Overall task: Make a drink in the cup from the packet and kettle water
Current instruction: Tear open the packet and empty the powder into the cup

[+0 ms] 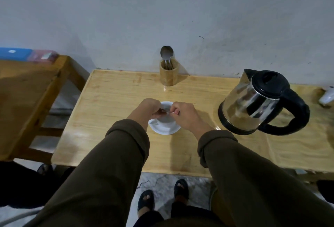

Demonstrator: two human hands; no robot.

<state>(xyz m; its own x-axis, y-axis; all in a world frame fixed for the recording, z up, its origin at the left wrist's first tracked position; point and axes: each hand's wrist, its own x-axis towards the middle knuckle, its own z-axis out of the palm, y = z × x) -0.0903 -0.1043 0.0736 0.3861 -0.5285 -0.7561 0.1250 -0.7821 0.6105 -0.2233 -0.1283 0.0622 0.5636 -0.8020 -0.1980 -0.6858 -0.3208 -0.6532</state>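
A white cup stands on a white saucer in the middle of the wooden table. Both hands are held together just above the cup and hide most of it. My left hand and my right hand each pinch an end of a small dark packet stretched between their fingertips. A steel kettle with a black lid and handle sits to the right of the cup, spout toward the wall.
A wooden holder with metal spoons stands at the table's back edge against the wall. A white object lies at the far right. A second wooden table is on the left. My feet show below the front edge.
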